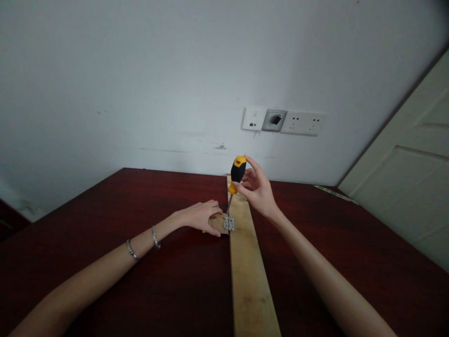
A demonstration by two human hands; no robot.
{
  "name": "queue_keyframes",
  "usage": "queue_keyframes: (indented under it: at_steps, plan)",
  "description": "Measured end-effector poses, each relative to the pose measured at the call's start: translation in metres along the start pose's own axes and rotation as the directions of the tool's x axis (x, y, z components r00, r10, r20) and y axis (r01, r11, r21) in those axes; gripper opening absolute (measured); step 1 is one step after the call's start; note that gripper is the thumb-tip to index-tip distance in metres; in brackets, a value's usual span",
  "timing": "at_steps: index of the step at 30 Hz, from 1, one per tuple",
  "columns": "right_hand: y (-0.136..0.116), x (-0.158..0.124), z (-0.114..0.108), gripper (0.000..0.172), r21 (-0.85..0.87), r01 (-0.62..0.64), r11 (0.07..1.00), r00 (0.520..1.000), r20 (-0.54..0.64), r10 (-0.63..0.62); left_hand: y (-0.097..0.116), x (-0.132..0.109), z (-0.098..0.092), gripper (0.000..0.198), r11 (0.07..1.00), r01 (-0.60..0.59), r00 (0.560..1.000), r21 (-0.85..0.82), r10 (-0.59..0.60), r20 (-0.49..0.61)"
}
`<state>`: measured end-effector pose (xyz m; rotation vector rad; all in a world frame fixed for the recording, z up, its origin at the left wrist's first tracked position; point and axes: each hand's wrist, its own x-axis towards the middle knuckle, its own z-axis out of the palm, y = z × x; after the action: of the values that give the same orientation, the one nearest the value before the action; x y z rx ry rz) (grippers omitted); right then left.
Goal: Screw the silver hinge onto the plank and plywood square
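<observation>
My right hand [257, 189] grips the yellow and black handle of a screwdriver [238, 171], thumb low on it and a finger near its top. The shaft slants down to a small metal hinge [229, 223], its tip at the hinge's upper left part. That hinge spans the joint between a short wooden block [216, 223] and a long wooden plank [249, 267]. Curled around the short block, my left hand [203, 216] holds it against the plank's left edge. Whether the tip sits in a screw is too small to tell.
Beneath everything lies a dark red tabletop [168, 290], its far edge along a white wall [140, 84]. Sockets [303, 122] and a black plug [276, 120] are on the wall. A flat, thin strip [335, 193] lies at the far right, near a white panelled door [414, 164].
</observation>
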<state>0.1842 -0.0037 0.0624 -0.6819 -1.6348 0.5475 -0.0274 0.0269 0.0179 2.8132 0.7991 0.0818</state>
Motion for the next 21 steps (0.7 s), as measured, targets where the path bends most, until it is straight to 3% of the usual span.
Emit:
queue_keyframes:
  at_steps: [21]
  plan:
    - [0.0047,-0.0021,0.002,0.07,-0.002,-0.008,1.0,1.0,0.02,0.008,0.0006,0.0011,0.0002,0.063,1.0,0.013,1.0,0.007,-0.013,0.017]
